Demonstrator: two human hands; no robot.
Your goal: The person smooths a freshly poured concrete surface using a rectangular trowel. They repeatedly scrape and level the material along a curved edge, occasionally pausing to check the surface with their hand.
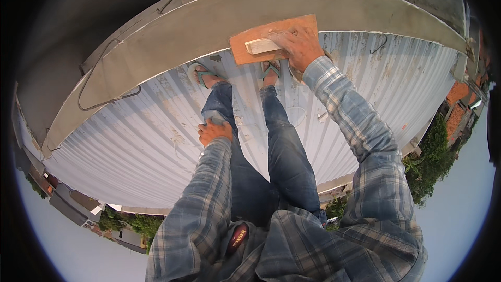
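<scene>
R hand (298, 47) grips float (255, 35); bent rod (107, 104) (L) juts over corrug. sheeting (167, 125).

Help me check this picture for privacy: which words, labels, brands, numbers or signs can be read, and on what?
Dark red oval patch amid the plaid shirt: one line of light lettering, readable, but I won't copy it out.
Corrugated sheet: a small reddish mark, too small to tell whether it is writing.
Orange-brown float: no lettering shows.

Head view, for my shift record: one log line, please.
right hand: grips orange float; left hand: at left leg; feet: on corrugated sheeting
</scene>
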